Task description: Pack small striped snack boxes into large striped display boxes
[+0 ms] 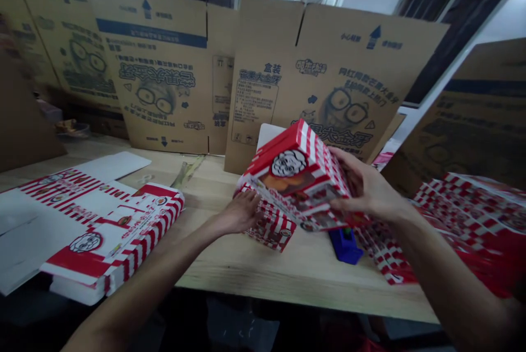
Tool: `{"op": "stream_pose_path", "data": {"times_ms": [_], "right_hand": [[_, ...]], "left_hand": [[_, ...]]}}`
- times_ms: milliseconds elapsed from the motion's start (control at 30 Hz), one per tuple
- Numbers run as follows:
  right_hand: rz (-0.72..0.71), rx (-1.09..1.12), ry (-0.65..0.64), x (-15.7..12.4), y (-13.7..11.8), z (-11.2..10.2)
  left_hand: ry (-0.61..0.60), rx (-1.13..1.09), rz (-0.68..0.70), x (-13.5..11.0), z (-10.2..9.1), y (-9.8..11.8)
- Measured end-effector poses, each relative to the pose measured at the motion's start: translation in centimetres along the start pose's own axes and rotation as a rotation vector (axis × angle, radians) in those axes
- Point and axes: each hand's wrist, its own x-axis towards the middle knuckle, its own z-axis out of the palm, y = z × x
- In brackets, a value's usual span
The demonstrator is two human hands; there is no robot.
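Note:
A red-and-white striped cardboard food box (302, 177), printed with a cartoon face and food pictures, is tilted above the table in the middle. My right hand (367, 185) grips its right end, thumb on the near face and fingers on the far side. At its lower left edge, the fingers of my left hand (243, 212) are curled against the striped card. Below it shows another striped part (273, 229); whether it belongs to the same box I cannot tell. A white flap (271, 134) sticks up behind. Just under the box's right side lies a blue object (346, 247), partly covered.
Flat printed box blanks (135, 226) are stacked on the left of the wooden table (246, 275). More striped boxes (472, 220) are piled at the right. Large brown cartons (164, 84) stand along the back. A clear dish (76, 130) sits at the far left.

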Motion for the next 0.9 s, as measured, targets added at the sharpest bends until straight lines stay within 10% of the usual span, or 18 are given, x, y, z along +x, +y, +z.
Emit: {"op": "stream_pose_path", "data": {"times_ms": [167,433,900], "right_hand": [[0.016,0.077,-0.103,7.6,2.3,1.5],[0.351,0.336,-0.605,13.3,7.2,6.2],[0.318,0.351,-0.701,15.4,9.9,7.6]], "left_hand": [[-0.068,0.166,-0.093,5.8,3.2,0.6],[0.046,0.269,-0.045,2.5,4.5,0.8],[0.083,0.217,-0.050,1.4,4.8,1.1]]}}
